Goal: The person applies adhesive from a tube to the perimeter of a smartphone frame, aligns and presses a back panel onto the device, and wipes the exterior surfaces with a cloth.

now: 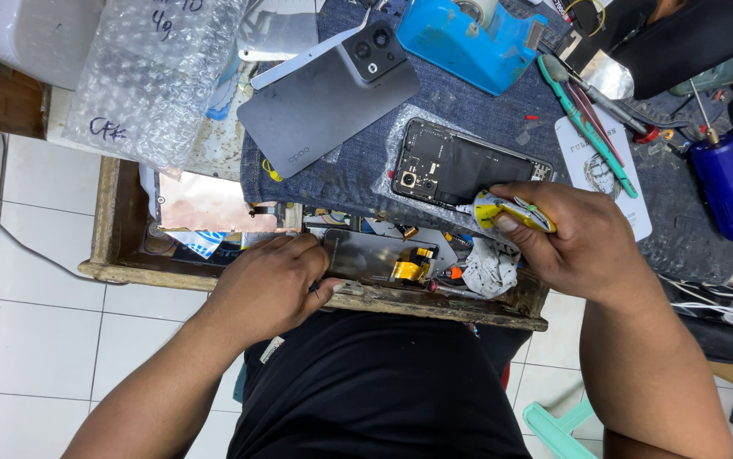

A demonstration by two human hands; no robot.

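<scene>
Now | right hand (583, 242) gripping one yellow tube (511, 212); left hand (268, 285) curled, contents unclear | one opened phone (460, 166); one back cover (328, 98)

Right hand (583, 242) grips yellow tube (511, 212) beside opened phone (464, 166).

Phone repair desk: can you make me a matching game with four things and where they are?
Things:
1. opened phone
2. grey back cover
3. blue tape dispenser
4. blue bottle

Places:
A. far right edge of the desk
B. top middle
C. just above the right hand
D. left on the denim cloth

Pairs: 1-C, 2-D, 3-B, 4-A
</scene>
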